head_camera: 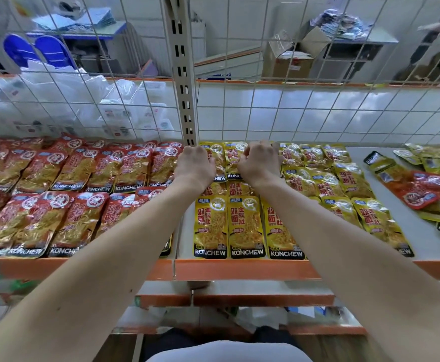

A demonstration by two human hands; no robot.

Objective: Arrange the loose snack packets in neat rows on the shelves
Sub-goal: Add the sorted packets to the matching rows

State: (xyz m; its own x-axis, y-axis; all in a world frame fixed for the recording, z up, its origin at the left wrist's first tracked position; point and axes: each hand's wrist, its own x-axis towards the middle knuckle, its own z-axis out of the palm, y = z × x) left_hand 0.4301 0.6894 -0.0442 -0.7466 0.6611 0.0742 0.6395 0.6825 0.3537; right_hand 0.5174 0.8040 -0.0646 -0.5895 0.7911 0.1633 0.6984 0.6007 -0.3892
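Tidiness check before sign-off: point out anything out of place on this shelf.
The loose pile at the shelf's right end looks messy: yellow packets and a red packet lie tilted and overlapping, not in rows like the rest.

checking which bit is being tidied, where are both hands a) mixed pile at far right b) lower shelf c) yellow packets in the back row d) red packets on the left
c: the left hand and right hand both sit on the back-row yellow packets just right of the upright post, while the mixed pile lies apart, untouched.
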